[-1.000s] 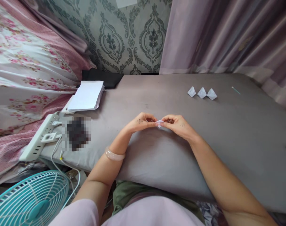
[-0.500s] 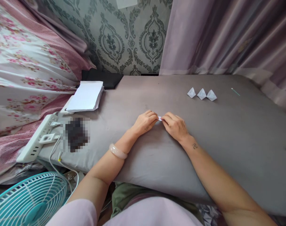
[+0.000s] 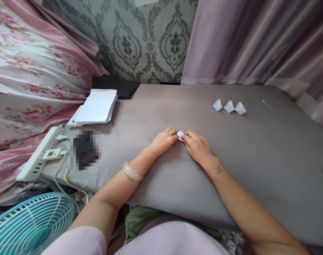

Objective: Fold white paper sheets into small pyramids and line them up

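Note:
A small piece of folded white paper (image 3: 180,135) is pinched between my two hands over the middle of the grey cloth-covered surface (image 3: 161,177). My left hand (image 3: 165,141) is closed on its left side, with a pale bangle on that forearm. From the right, my right hand (image 3: 197,146) grips the other side between thumb and fingers. Most of the paper's edges are hidden by my fingertips. Three folded white paper shapes (image 3: 229,106) stand in a row farther back on the right.
A stack of white paper (image 3: 96,106) lies at the back left by a black folded item (image 3: 116,86). Along the left edge are a power strip (image 3: 41,152) with cables and a blurred-out dark object (image 3: 86,150). A turquoise fan (image 3: 36,226) stands at lower left. A thin stick (image 3: 267,105) lies far right.
More of the folded paper now shows between my fingertips, and it looks turned or opened wider. Both hands have stayed in nearly the same place. The view has shifted slightly.

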`<action>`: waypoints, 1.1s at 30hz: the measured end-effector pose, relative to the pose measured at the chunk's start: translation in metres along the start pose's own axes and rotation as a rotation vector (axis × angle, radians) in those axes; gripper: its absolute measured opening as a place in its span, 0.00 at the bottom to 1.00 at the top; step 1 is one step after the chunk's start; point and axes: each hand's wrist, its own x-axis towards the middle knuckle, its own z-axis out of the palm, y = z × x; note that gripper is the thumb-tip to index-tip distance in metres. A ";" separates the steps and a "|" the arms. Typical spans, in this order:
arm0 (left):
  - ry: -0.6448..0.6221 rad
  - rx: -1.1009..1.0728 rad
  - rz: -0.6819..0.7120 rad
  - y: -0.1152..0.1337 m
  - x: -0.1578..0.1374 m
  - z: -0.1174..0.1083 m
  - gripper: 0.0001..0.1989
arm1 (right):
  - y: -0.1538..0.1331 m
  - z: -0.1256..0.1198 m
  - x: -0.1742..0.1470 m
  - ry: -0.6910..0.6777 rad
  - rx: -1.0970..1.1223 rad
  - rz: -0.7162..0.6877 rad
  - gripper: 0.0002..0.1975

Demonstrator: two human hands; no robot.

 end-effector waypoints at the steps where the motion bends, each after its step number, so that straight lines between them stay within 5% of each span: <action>1: 0.002 -0.017 -0.012 0.000 -0.001 0.000 0.15 | 0.000 0.000 0.000 0.001 -0.003 0.000 0.15; 9: 0.069 -0.189 -0.086 -0.006 0.000 0.006 0.14 | -0.005 0.002 0.000 -0.011 -0.007 0.024 0.15; 16: 0.167 -0.413 -0.227 -0.012 0.004 0.014 0.11 | -0.001 0.003 0.006 -0.041 0.241 0.192 0.15; 33: -0.014 -0.775 -0.670 -0.009 0.022 -0.008 0.11 | 0.023 0.015 0.030 -0.020 0.606 0.419 0.15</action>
